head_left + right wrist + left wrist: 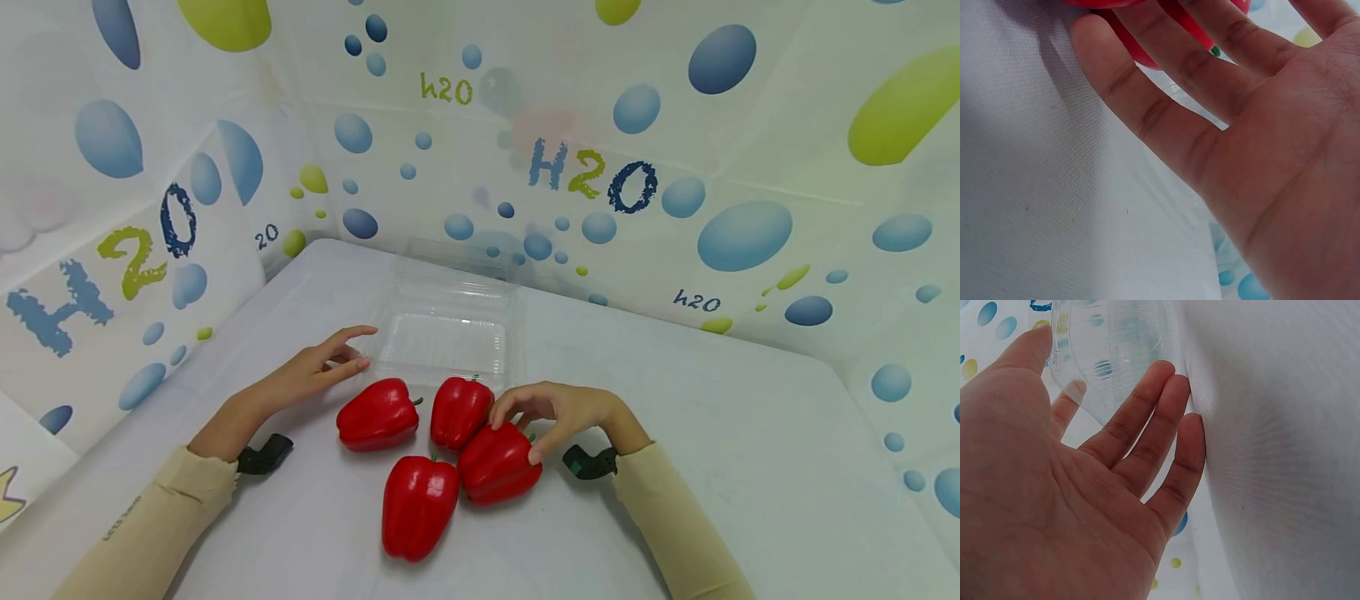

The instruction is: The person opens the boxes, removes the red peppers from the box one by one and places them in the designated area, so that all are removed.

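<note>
Beside the left edge of a clear plastic container (442, 371), my left hand (318, 365) has its fingers spread, with fingertips at or very near the wall. The left wrist view shows the relaxed left hand (1104, 462) by the container (1129, 337); contact is unclear. My right hand (566, 408) grips a red bell pepper (498, 471), thumb on its right side and fingers over its far side. That pepper still appears to rest on the table. In the right wrist view, the palm hides most of what the right hand (1229, 119) holds.
Another red bell pepper (378, 415) lies at the left, one (459, 412) by the container's front, and one (420, 508) nearest me. They sit on a white-covered table (712, 467). Behind stands a patterned sheet (480, 158).
</note>
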Demonstrator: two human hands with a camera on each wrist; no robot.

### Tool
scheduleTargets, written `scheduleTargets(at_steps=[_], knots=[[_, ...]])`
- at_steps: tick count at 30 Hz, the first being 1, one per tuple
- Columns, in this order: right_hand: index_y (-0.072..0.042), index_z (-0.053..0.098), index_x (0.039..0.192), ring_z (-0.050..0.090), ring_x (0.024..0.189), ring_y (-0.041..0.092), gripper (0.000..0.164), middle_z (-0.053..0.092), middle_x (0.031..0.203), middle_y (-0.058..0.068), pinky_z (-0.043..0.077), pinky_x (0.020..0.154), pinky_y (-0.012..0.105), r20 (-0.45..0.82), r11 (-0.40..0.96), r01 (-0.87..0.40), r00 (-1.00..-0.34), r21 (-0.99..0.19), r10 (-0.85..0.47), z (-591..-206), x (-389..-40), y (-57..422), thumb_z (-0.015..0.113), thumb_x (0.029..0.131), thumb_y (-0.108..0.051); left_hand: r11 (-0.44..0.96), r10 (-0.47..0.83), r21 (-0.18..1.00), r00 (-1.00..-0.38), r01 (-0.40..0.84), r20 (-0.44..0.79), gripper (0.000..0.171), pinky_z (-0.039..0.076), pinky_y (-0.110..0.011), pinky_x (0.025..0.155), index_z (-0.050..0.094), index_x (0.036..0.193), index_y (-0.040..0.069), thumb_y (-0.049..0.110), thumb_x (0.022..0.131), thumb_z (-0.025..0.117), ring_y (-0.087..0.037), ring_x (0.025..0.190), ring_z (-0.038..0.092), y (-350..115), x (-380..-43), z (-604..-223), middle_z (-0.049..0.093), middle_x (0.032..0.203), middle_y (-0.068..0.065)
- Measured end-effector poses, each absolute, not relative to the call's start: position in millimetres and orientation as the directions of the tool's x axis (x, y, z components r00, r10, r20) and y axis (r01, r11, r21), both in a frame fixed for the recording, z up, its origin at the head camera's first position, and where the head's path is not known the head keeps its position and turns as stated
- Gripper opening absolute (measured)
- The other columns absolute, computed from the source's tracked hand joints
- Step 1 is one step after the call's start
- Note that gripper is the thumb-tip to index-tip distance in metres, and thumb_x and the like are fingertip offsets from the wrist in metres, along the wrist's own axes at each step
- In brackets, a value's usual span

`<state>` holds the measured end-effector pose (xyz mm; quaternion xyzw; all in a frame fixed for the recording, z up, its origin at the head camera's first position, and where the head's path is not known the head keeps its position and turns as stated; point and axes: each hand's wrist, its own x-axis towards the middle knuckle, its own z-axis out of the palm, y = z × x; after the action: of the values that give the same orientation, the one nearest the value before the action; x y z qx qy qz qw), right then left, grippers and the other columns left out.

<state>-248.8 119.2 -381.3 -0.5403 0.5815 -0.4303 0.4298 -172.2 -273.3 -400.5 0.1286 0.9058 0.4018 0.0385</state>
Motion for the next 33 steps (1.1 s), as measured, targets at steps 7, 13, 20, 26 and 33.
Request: scheduleTargets(at_steps=[7,13,20,26,33], knots=[[0.001,0.053,0.123,0.053,0.116,0.023,0.047,0.055,0.125,0.008,0.051,0.092,0.054,-0.026,0.034,-0.250,-0.037,-0.968,-0.999,-381.6,-250.5,119.4,0.075,0.083,-0.014,0.637,0.265,0.743,-0.964,0.205,0.038,0.058,0.051,-0.054,0.090,0.032,0.149,0.024,0.029,0.098,0.057,-0.035,0.115,0.056,-274.5,-173.3,-402.5,0.060,0.123,-0.016],[0.003,0.053,0.122,0.054,0.117,0.027,0.047,0.054,0.125,0.018,0.051,0.091,0.055,-0.004,0.011,-0.248,-0.030,-0.969,-1.000,-383.4,-253.0,120.6,0.075,0.084,-0.013,0.637,0.264,0.744,-0.964,0.202,0.036,0.058,0.051,-0.054,0.090,0.032,0.150,0.024,0.029,0.098,0.057,-0.035,0.115,0.056,-273.6,-172.1,-400.6,0.060,0.123,-0.017],[0.005,0.052,0.122,0.054,0.117,0.033,0.049,0.051,0.124,0.030,0.051,0.091,0.055,-0.001,0.008,-0.253,-0.030,-0.968,-1.000,-384.8,-253.5,121.4,0.075,0.083,-0.014,0.631,0.268,0.748,-0.963,0.205,0.038,0.058,0.052,-0.053,0.090,0.032,0.150,0.022,0.027,0.097,0.057,-0.035,0.114,0.056,-273.0,-170.7,-398.1,0.060,0.123,-0.017],[0.004,0.053,0.123,0.054,0.118,0.022,0.049,0.050,0.126,0.030,0.051,0.092,0.054,-0.010,0.019,-0.253,-0.037,-0.967,-0.999,-383.4,-252.3,122.2,0.075,0.083,-0.014,0.621,0.278,0.755,-0.960,0.211,0.040,0.059,0.052,-0.053,0.089,0.032,0.150,0.021,0.027,0.097,0.057,-0.034,0.114,0.056,-272.4,-169.2,-395.4,0.060,0.123,-0.017],[0.005,0.052,0.123,0.054,0.118,0.022,0.049,0.049,0.127,0.031,0.050,0.092,0.055,-0.008,0.017,-0.248,-0.037,-0.969,-0.999,-382.5,-252.2,122.7,0.074,0.084,-0.013,0.621,0.278,0.755,-0.960,0.211,0.040,0.060,0.053,-0.051,0.089,0.032,0.150,0.021,0.028,0.097,0.058,-0.033,0.114,0.056,-272.4,-169.0,-395.2,0.060,0.124,-0.017]])
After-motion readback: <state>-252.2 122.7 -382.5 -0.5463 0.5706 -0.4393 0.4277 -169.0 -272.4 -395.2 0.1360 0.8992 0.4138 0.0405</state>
